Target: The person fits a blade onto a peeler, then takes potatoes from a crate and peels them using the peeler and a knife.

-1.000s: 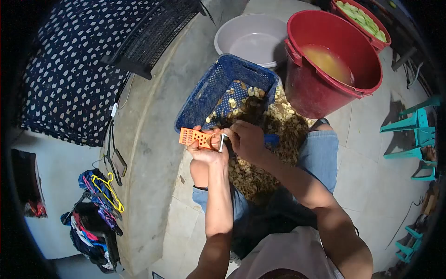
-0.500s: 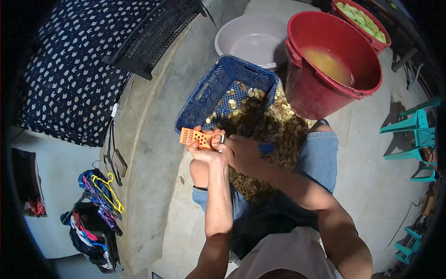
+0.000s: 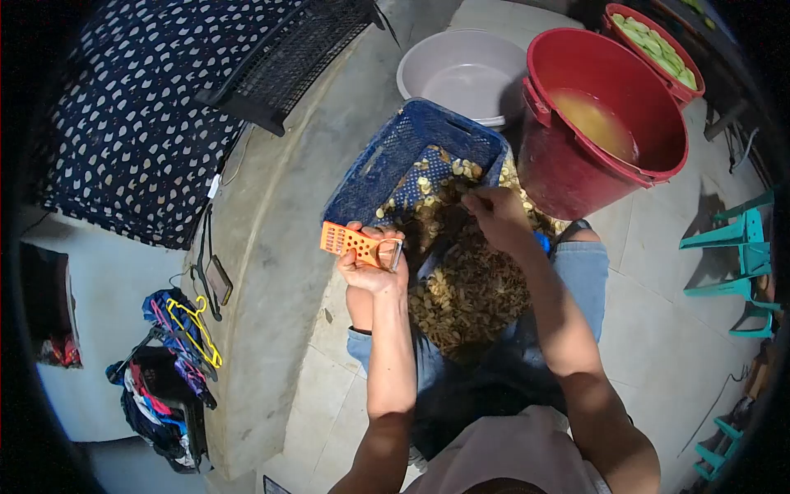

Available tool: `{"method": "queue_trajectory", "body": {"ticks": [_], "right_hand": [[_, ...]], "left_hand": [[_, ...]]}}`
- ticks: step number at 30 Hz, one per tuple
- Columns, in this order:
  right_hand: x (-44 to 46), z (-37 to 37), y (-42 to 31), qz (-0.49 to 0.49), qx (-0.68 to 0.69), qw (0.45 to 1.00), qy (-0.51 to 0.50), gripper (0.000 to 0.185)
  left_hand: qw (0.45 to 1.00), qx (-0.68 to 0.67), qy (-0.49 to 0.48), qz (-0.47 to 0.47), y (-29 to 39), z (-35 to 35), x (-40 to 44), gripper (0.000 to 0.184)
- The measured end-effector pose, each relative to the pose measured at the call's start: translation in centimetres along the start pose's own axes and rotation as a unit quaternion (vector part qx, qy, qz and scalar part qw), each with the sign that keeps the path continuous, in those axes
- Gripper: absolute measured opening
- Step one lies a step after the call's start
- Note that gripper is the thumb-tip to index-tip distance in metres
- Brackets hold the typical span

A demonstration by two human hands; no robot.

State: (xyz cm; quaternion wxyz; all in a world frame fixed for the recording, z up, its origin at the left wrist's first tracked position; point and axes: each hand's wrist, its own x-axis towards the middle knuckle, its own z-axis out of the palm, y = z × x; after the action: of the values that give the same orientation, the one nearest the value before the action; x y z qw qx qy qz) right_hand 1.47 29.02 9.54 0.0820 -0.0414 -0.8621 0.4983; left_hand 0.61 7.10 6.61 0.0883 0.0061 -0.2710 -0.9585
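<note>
My left hand (image 3: 374, 267) is wrapped round an orange grater-peeler (image 3: 352, 244), palm up, with the metal blade end pointing right. My right hand (image 3: 499, 216) is away from the tool, over the brown peelings (image 3: 473, 296) and beside the open side of the blue crate (image 3: 341, 188). Its fingers are bent together in shadow, and what they hold, if anything, is too small to name. Pale round pieces (image 3: 424, 183) lie inside the crate.
Behind the crate stand a grey basin (image 3: 465, 74) and a red bucket (image 3: 568, 169) with cloudy yellow liquid. A red tub (image 3: 691, 86) holds green slices. Green stools (image 3: 732, 235) are at right, a concrete ledge (image 3: 263, 247) at left.
My right hand has moved away from the blade end of the peeler, forward and right over the peelings. My left hand keeps its hold. The whole view has shifted slightly.
</note>
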Motion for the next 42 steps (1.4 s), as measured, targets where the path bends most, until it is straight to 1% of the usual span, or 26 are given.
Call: {"method": "queue_trajectory", "body": {"ticks": [1, 2, 4, 5, 7, 10, 16, 20, 22, 24, 26, 28, 29, 30, 31, 32, 33, 34, 35, 36, 37, 38, 39, 40, 41, 42], "right_hand": [[0.1, -0.5, 0.2, 0.034, -0.025, 0.998, -0.039, 0.034], [0.0, -0.9, 0.2, 0.034, -0.025, 0.998, -0.039, 0.034], [-0.1, -1.3, 0.4, 0.048, 0.045, 0.996, -0.055, 0.035], [0.0, -1.5, 0.7, 0.048, 0.046, 0.996, -0.055, 0.035], [0.2, -1.7, 0.9, 0.092, -0.028, 0.991, -0.091, 0.036], [0.1, -2.7, 0.1, 0.106, -0.029, 0.987, -0.117, 0.035], [-0.1, -2.8, 1.3, 0.071, -0.016, 0.99, -0.117, 0.032], [-0.5, -3.0, 2.2, 0.038, 0.009, 0.994, -0.106, 0.028], [-0.3, -3.2, 3.2, 0.025, -0.053, 0.99, -0.125, 0.02], [-0.4, -3.4, 3.3, 0.031, -0.05, 0.989, -0.137, 0.021], [-0.5, -3.4, 3.2, 0.037, -0.048, 0.987, -0.149, 0.021], [-0.8, -3.1, 3.3, -0.005, -0.012, 0.995, -0.103, 0.027], [-0.8, -3.1, 3.5, -0.005, -0.012, 0.995, -0.102, 0.027], [-0.7, -3.0, 3.7, 0.0, -0.034, 0.992, -0.119, 0.02], [-0.6, -2.8, 3.9, 0.005, -0.055, 0.989, -0.136, 0.015], [-0.7, -2.2, 4.2, 0.005, -0.055, 0.989, -0.136, 0.015], [-0.9, -1.1, 4.3, -0.023, -0.019, 0.992, -0.124, 0.013], [-1.2, -0.3, 4.0, -0.05, 0.016, 0.992, -0.112, 0.012], [-1.5, 0.1, 3.2, -0.049, 0.016, 0.993, -0.111, 0.012], [-1.9, 0.5, 2.1, -0.028, 0.056, 0.987, -0.147, 0.013], [-2.2, 1.1, 1.3, -0.007, 0.096, 0.978, -0.183, 0.014], [-2.6, 2.1, 1.2, -0.007, 0.096, 0.979, -0.182, 0.014], [-3.0, 3.4, 1.5, -0.029, 0.154, 0.967, -0.201, 0.014], [-3.2, 4.3, 1.3, -0.052, 0.212, 0.951, -0.219, 0.014], [-3.4, 5.1, 1.1, -0.052, 0.211, 0.951, -0.219, 0.014], [-3.5, 5.8, 0.9, -0.011, 0.234, 0.946, -0.226, 0.014]], "left_hand": [[1.0, 0.0, 0.0, 0.001, -0.1, -0.1, 0.1, 0.04], [1.0, -0.003, 0.008, 0.009, -0.2, -0.2, 0.2, 0.042], [1.0, -0.006, 0.015, 0.016, -0.4, -0.4, 0.4, 0.044], [1.0, -0.002, 0.015, 0.02, -0.4, -0.4, 0.4, 0.043], [1.0, 0.001, 0.015, 0.025, -0.4, -0.4, 0.4, 0.043], [0.999, 0.009, 0.019, 0.024, -0.3, 0.0, 0.3, 0.043], [0.999, 0.019, -0.017, 0.037, 0.1, 0.5, 0.1, 0.042], [0.999, 0.01, -0.029, 0.011, 0.5, 0.6, 0.0, 0.04], [1.0, 0.005, -0.029, 0.009, 0.4, 0.5, 0.1, 0.04], [0.999, 0.015, -0.028, 0.032, 0.2, 0.2, 0.4, 0.044], [0.999, 0.015, -0.035, 0.035, 0.1, 0.4, 0.4, 0.042], [0.998, 0.015, -0.042, 0.037, 0.0, 0.7, 0.3, 0.039], [0.998, 0.044, 0.013, 0.033, 0.0, 1.0, 0.2, 0.035], [0.995, 0.073, 0.068, 0.029, 0.0, 1.2, 0.1, 0.031], [0.995, 0.073, 0.068, 0.029, -0.1, 1.0, 0.3, 0.031], [0.991, 0.079, 0.104, 0.023, -0.3, 0.7, 0.6, 0.03], [0.986, 0.086, 0.139, 0.017, -0.4, 0.4, 0.9, 0.029], [0.979, 0.137, 0.152, 0.01, -0.4, 0.1, 1.2, 0.034], [0.979, 0.137, 0.151, 0.009, -0.3, -1.0, 1.3, 0.034], [0.996, 0.062, 0.061, -0.031, -0.3, -2.3, 1.4, 0.036], [0.997, -0.013, -0.03, -0.069, -0.3, -3.1, 1.3, 0.038], [0.992, -0.076, -0.016, -0.094, -0.2, -2.3, 1.0, 0.047], [0.993, -0.076, -0.017, -0.095, -0.3, -1.4, 0.7, 0.047], [0.996, -0.034, 0.025, -0.084, -0.3, 0.0, 0.6, 0.051], [0.995, 0.007, 0.067, -0.074, -0.3, 0.7, 0.5, 0.055], [0.997, 0.001, 0.028, -0.068, -0.5, -0.7, 0.9, 0.064]]}}
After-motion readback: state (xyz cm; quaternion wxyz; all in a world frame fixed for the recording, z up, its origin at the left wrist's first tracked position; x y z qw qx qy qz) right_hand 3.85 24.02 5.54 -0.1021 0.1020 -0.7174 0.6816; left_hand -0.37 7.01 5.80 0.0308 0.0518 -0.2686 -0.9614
